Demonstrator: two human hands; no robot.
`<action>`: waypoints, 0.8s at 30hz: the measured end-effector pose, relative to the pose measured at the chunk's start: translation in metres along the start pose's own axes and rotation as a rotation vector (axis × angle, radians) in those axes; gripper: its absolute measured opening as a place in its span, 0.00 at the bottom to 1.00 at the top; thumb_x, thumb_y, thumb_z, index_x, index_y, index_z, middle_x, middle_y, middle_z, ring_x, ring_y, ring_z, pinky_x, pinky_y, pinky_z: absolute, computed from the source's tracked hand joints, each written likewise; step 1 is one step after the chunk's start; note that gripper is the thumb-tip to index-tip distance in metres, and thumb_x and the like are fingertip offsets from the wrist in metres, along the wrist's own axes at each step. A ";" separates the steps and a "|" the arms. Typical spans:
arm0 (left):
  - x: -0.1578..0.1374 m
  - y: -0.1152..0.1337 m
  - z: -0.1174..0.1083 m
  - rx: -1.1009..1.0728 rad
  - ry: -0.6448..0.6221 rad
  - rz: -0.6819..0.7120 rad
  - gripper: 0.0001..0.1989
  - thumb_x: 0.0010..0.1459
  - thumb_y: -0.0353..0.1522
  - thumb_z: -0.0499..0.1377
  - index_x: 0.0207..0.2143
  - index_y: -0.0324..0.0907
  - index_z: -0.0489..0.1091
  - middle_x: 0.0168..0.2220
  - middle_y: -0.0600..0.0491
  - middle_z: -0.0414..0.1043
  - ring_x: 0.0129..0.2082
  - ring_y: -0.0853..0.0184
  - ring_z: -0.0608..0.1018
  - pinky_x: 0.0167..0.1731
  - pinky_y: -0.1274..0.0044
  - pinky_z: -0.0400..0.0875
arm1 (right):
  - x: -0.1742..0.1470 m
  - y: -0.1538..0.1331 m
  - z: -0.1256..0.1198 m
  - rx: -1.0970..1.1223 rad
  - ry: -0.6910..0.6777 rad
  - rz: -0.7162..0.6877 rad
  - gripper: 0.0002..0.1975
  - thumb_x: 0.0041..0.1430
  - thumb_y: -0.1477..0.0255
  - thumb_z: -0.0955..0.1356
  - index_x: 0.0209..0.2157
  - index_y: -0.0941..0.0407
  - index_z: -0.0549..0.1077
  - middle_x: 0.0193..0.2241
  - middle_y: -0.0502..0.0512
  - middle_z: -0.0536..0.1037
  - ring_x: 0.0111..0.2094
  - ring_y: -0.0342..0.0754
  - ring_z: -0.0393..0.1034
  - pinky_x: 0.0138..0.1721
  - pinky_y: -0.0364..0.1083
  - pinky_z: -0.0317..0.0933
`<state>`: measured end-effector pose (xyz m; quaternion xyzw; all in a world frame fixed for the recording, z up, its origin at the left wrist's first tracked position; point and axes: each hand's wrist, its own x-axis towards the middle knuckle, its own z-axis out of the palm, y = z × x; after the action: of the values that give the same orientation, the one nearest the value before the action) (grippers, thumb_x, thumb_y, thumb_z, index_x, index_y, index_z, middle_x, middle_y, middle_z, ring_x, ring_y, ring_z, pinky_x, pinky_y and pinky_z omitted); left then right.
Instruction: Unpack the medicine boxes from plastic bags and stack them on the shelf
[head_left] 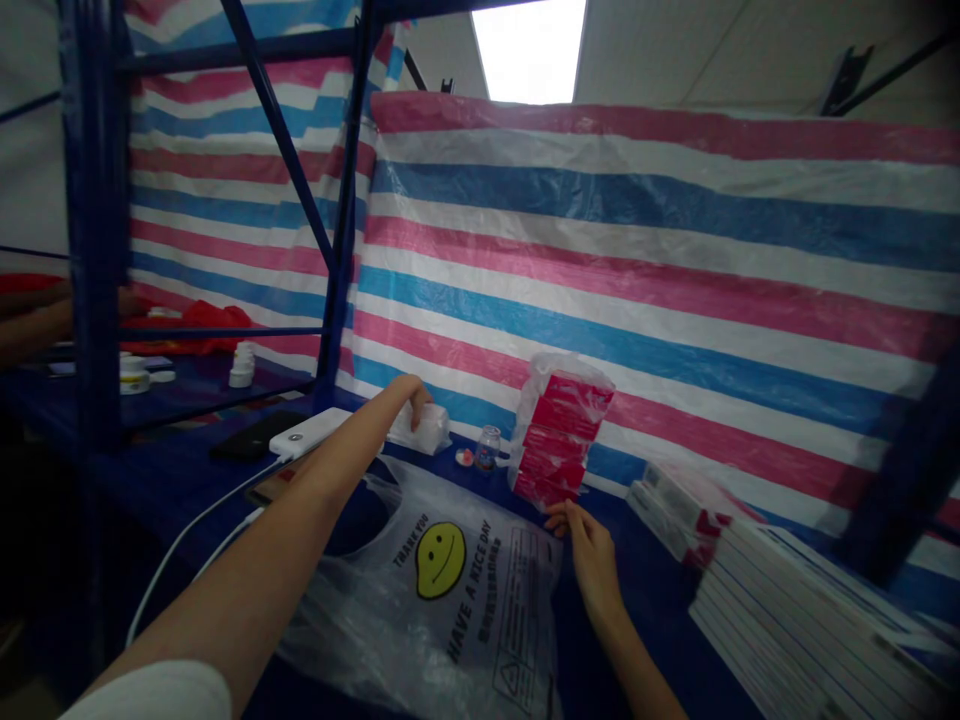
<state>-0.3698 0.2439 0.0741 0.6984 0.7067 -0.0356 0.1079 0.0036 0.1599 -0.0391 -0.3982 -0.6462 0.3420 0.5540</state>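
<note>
The left hand was bent over the wrapped white packet at the blue table's back; its grip could not be told. The right hand's fingers met the plastic bag's upper corner, pinch unconfirmed; light, even tension suited such film.

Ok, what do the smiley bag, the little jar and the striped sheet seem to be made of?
Smiley bag: thin, translucent plastic film, slightly glossy; it wrinkles, and the blue tabletop seems to show through.
Little jar: clear and shiny, glass or hard plastic; I can't tell which.
Striped sheet: probably plastic tarpaulin, low sheen, judging by its creases and glints.
</note>
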 end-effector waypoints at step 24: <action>-0.070 0.063 -0.059 0.152 0.187 0.106 0.44 0.31 0.45 0.64 0.51 0.35 0.61 0.50 0.42 0.67 0.44 0.57 0.72 0.43 0.74 0.66 | 0.001 0.003 -0.005 -0.034 -0.106 -0.014 0.27 0.48 0.48 0.61 0.25 0.58 0.74 0.19 0.55 0.73 0.21 0.47 0.65 0.26 0.45 0.58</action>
<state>-0.3129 0.1890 0.1518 0.7411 0.6711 -0.0181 -0.0100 0.0085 0.1618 -0.0404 -0.3844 -0.6828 0.3478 0.5147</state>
